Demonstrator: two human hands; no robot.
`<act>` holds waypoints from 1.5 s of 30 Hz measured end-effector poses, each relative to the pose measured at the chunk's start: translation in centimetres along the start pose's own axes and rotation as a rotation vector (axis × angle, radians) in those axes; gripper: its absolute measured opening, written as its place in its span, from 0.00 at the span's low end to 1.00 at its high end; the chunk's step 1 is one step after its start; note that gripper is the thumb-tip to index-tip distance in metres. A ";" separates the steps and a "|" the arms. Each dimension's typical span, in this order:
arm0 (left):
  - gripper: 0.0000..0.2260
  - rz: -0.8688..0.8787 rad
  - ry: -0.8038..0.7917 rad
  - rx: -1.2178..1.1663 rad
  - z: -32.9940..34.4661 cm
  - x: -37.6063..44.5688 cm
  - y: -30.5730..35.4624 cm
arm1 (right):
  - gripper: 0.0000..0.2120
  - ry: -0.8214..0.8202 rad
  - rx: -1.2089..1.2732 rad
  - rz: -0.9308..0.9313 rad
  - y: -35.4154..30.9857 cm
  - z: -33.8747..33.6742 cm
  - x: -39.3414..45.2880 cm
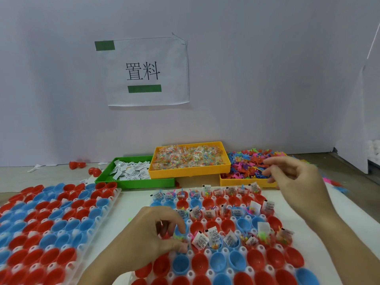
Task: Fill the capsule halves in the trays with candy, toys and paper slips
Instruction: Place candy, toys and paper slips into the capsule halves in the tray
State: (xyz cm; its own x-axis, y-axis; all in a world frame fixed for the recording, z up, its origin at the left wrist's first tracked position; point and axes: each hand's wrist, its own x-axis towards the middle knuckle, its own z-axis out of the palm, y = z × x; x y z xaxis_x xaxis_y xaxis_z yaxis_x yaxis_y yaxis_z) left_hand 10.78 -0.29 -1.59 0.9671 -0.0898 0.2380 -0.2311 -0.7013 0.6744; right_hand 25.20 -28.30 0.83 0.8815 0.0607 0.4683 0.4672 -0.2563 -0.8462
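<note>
Two white trays hold red and blue capsule halves. The right tray point(267, 271) has several halves filled with candy packets, toys and paper slips; the left tray point(115, 197) holds bare halves. My left hand point(148, 237) pinches a candy packet point(179, 237) over a capsule half in the right tray's third filled row. My right hand point(296, 177) hovers with loosely curled fingers over the yellow bin of coloured toys point(246, 166); nothing shows in it. A yellow bin of candy packets point(188, 158) and a green bin of paper slips point(131, 169) sit behind the trays.
A wall with a taped paper sign point(147, 72) stands close behind the bins. Loose red capsule halves point(77, 164) and paper slips lie on the table at the back left. A white partition point(357, 120) rises at the right.
</note>
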 end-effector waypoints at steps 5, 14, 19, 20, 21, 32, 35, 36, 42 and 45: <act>0.18 0.009 0.196 -0.160 -0.5 -0.2 -0.4 | 0.13 0.006 -0.275 0.125 3.6 -1.9 2.4; 0.15 -0.003 0.344 -0.171 -0.6 0.2 -1.0 | 0.12 -0.293 -0.881 0.198 7.7 1.1 9.4; 0.15 -0.010 0.346 -0.160 -0.5 0.4 -1.4 | 0.09 -0.239 -0.843 0.239 8.4 1.3 10.3; 0.15 -0.009 0.343 -0.154 -0.5 0.4 -1.5 | 0.09 -0.201 -0.794 0.242 8.5 1.3 10.2; 0.14 -0.007 0.342 -0.149 -0.5 0.4 -1.4 | 0.08 -0.148 -0.739 0.241 8.6 1.2 10.1; 0.12 -0.008 0.371 -0.156 -0.1 0.4 -1.1 | 0.11 0.127 -0.305 0.272 7.9 0.5 7.6; 0.09 -0.004 0.384 -0.153 0.0 0.4 -0.8 | 0.10 0.076 -0.206 0.202 5.8 1.3 5.6; 0.08 0.002 0.388 -0.152 0.1 0.4 -0.6 | 0.09 0.034 -0.162 0.171 4.9 1.6 4.6; 0.07 0.033 0.385 -0.195 0.5 0.4 1.1 | 0.08 -0.326 0.010 -0.020 -1.3 2.8 -1.4; 0.09 0.040 0.326 -0.244 0.8 0.3 2.0 | 0.08 -0.504 0.095 -0.005 -3.4 3.3 -3.5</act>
State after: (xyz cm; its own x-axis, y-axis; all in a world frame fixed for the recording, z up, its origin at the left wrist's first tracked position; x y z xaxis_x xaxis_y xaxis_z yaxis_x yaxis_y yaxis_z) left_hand 10.69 -2.24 -0.76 0.8815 0.1423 0.4503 -0.3245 -0.5101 0.7965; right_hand 20.76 -24.44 1.27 0.7916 0.5257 0.3115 0.4553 -0.1675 -0.8744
